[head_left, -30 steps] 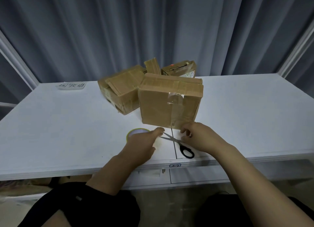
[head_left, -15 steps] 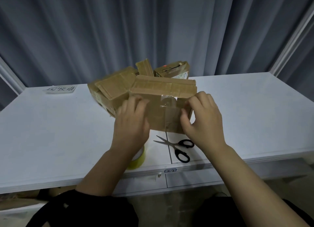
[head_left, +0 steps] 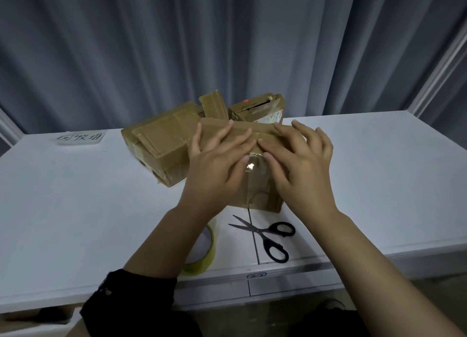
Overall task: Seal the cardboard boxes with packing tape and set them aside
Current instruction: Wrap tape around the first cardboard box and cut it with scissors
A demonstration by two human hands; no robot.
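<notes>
— Both hands had climbed since half a second before, from the front face of the near cardboard box point(head_left: 260, 185) up to its top edge.

— How did they lie?

— Flat. The left hand point(head_left: 214, 165) had its fingers straight and spread across the top of the box, with the thumb down the front face. The right hand point(head_left: 300, 167) lay the same way beside it. Their forefingers nearly met over the strip of clear tape point(head_left: 252, 165). Neither hand was curled round anything; they pressed on the cardboard and held nothing.

— Where did that box stand?

— On the white table point(head_left: 75, 210), around the middle and towards the near edge. The glossy tape ran from the top down the front face.

— And the tools?

— The scissors point(head_left: 267, 235) lay on the table just in front of the box, blades parted and black handles to the right, as they had lain half a second before. The yellowish tape roll point(head_left: 202, 258) sat near the table's front edge, partly hidden under the left forearm.

— Anything behind?

— A second cardboard box point(head_left: 161, 144) lay just beside the near one on the left. A third box point(head_left: 260, 106) with a white label was behind. A loose cardboard flap point(head_left: 213, 106) stood up between them. A handwritten paper label point(head_left: 79, 137) lay at the far left of the table, before a grey curtain point(head_left: 177, 46).
</notes>
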